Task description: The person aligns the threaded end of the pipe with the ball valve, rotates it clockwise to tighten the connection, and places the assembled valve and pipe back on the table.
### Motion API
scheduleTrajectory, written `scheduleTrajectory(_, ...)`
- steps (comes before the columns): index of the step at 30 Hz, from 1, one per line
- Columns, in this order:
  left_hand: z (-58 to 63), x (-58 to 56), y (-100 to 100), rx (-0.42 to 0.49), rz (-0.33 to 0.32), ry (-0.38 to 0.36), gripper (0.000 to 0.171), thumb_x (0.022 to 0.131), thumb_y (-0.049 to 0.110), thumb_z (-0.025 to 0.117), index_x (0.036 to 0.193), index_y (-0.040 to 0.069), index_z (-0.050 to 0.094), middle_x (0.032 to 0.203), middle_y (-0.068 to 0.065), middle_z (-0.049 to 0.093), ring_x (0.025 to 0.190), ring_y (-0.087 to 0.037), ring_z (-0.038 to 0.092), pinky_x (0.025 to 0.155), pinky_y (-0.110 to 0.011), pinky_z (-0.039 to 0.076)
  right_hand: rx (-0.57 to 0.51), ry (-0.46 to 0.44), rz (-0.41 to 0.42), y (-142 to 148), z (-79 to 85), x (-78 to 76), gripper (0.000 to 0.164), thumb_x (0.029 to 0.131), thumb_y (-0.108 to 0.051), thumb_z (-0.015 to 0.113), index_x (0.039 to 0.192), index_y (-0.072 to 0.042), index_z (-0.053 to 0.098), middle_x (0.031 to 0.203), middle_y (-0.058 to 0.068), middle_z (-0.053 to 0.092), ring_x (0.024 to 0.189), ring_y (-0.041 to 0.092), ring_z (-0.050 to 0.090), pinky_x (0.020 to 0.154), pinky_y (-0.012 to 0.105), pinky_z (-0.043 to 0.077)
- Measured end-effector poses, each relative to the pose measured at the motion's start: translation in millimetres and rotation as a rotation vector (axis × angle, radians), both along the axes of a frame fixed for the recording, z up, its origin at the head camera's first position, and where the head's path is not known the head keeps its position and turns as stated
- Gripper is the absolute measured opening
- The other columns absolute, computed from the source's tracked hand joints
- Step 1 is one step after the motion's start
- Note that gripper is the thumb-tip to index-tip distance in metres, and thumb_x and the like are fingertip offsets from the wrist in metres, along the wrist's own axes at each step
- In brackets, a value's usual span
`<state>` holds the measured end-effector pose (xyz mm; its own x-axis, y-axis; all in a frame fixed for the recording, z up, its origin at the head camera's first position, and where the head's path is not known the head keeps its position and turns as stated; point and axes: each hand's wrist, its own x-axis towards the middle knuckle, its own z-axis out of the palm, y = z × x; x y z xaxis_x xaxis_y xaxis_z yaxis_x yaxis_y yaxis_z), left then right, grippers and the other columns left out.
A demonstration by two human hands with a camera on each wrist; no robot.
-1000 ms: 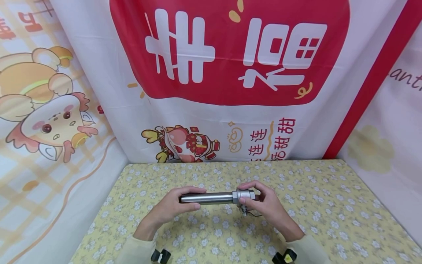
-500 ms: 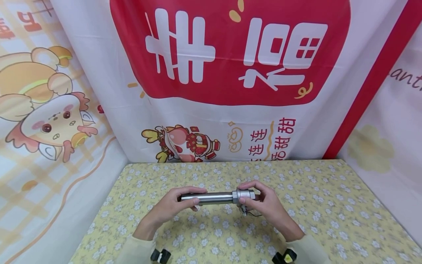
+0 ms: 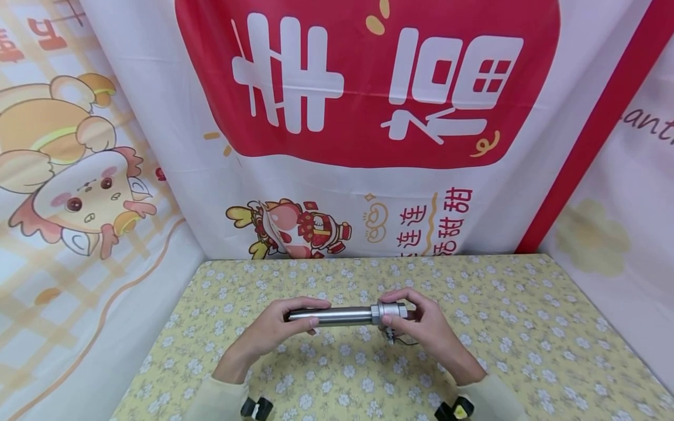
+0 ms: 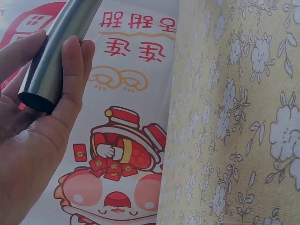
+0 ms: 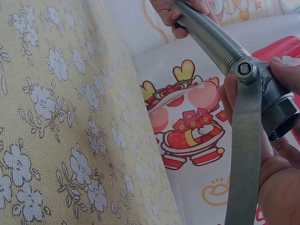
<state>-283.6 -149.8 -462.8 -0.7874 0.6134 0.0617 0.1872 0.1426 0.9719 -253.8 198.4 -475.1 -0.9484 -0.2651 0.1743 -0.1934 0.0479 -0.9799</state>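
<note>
My left hand (image 3: 263, 325) grips the free end of a steel pipe (image 3: 344, 316), held level above the table. In the left wrist view the open end of the pipe (image 4: 58, 56) lies between thumb and fingers. A ball valve (image 3: 388, 311) sits on the pipe's other end. My right hand (image 3: 433, 324) holds the valve body between thumb and fingers. The right wrist view shows the pipe's thread (image 5: 236, 57) partly outside the valve body (image 5: 276, 93). A flat lever handle (image 5: 246, 154), fixed by a nut, extends from the valve.
A yellow flowered cloth (image 3: 347, 374) covers the table. A white printed curtain (image 3: 326, 193) hangs behind it, with further printed cloth at left and right. Black bands (image 3: 257, 408) are on both wrists.
My left thumb has shifted up onto the side of the pipe, and the fingers have closed round it a little further. The valve and my right hand look unmoved.
</note>
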Motion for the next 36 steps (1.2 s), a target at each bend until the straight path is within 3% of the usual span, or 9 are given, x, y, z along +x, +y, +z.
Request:
scheduleTrajectory(11, 0.9, 1.8, 1.1, 0.023, -0.001, 0.012, 0.042, 0.108, 0.015, 0.071, 0.148, 0.006, 0.067, 0.154, -0.02, 0.061, 0.117, -0.02, 0.072, 0.095, -0.032, 0.063, 0.005, -0.016, -0.003, 0.1, 1.8, 0.2, 0.036, 0.1, -0.012, 0.081, 0.133, -0.002, 0.069, 0.149, 0.028, 0.059, 0.09, 0.023, 0.08, 0.078, 0.038, 0.068)
scheduleTrajectory(18, 2.2, 2.0, 1.0, 0.019, 0.013, -0.001, 0.041, 0.105, 0.011, 0.074, 0.146, 0.015, 0.07, 0.154, -0.022, 0.061, 0.118, -0.028, 0.071, 0.093, -0.032, 0.064, 0.006, -0.018, -0.003, 0.3, 1.6, 0.3, 0.036, 0.101, -0.013, 0.08, 0.133, -0.002, 0.069, 0.149, 0.026, 0.06, 0.091, 0.023, 0.08, 0.078, 0.038, 0.068)
scheduleTrajectory(30, 3.0, 1.6, 0.2, -0.031, 0.031, -0.007, 0.041, 0.104, 0.015, 0.076, 0.145, 0.015, 0.071, 0.15, -0.015, 0.066, 0.117, -0.025, 0.072, 0.094, -0.034, 0.064, 0.009, -0.013, -0.007, 0.1, 2.1, 0.1, 0.036, 0.101, -0.013, 0.081, 0.133, -0.003, 0.069, 0.149, 0.028, 0.059, 0.09, 0.022, 0.08, 0.078, 0.037, 0.068)
scheduleTrajectory(36, 4.3, 2.8, 0.8, -0.031, 0.032, -0.027, 0.041, 0.103, 0.018, 0.078, 0.144, 0.017, 0.072, 0.148, -0.015, 0.067, 0.115, -0.03, 0.073, 0.093, -0.035, 0.065, 0.005, -0.005, 0.001, 0.5, 1.6, 0.3, 0.035, 0.101, -0.012, 0.08, 0.133, -0.002, 0.069, 0.148, 0.027, 0.06, 0.09, 0.022, 0.08, 0.077, 0.038, 0.068)
